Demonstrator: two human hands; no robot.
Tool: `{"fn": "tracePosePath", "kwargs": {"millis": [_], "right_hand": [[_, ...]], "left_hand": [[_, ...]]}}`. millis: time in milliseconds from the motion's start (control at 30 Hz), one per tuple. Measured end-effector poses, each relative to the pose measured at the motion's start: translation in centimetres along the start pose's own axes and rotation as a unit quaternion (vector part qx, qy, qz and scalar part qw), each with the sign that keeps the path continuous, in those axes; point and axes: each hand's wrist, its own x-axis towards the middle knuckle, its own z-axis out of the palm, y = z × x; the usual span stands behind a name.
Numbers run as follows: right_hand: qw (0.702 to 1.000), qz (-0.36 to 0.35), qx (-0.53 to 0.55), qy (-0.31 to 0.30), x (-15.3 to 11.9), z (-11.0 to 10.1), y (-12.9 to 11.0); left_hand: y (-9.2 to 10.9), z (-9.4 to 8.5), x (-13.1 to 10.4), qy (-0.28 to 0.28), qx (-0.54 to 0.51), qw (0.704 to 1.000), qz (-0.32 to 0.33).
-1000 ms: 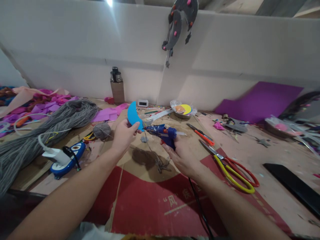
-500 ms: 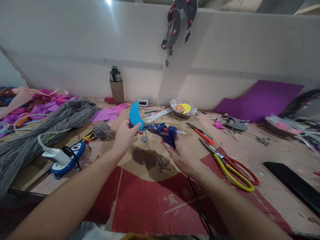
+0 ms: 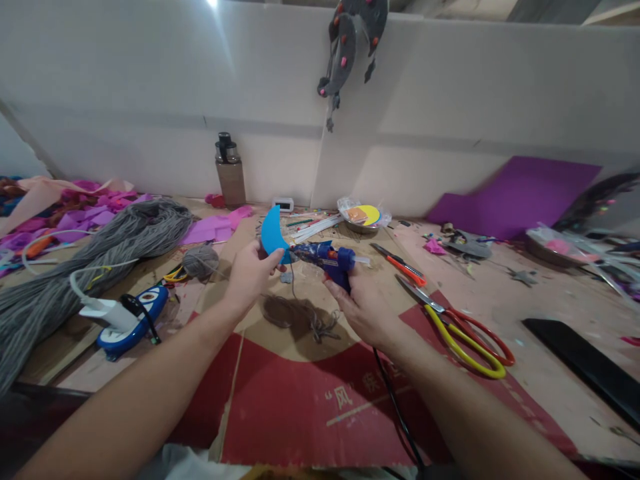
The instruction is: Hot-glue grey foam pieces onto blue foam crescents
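A blue crescent-shaped piece is pinched between the thumb and fingers of my left hand. My right hand grips the handle of a dark blue glue gun, whose nozzle points left at the lower tip of the crescent. Whether the nozzle touches the piece is too small to tell. From that tip a thin grey string hangs down towards loose grey yarn on the cardboard. A small grey star lies just below the crescent.
Scissors and a red cutter lie right of my right hand, near a black flat object. Grey yarn and a blue power strip are at left. A bottle stands by the wall.
The view has shifted slightly, moving the background a little to the left. The crescent has turned slightly in my left hand, while both hands keep their holds.
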Motion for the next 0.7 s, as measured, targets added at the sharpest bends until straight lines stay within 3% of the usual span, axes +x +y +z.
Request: {"fn": "tracePosePath", "kwargs": {"millis": [700], "right_hand": [[1.0,0.0,0.008,0.003,0.07,0.02,-0.03]], "left_hand": [[0.11,0.03,0.06,0.0,-0.005,1.0,0.003]]}}
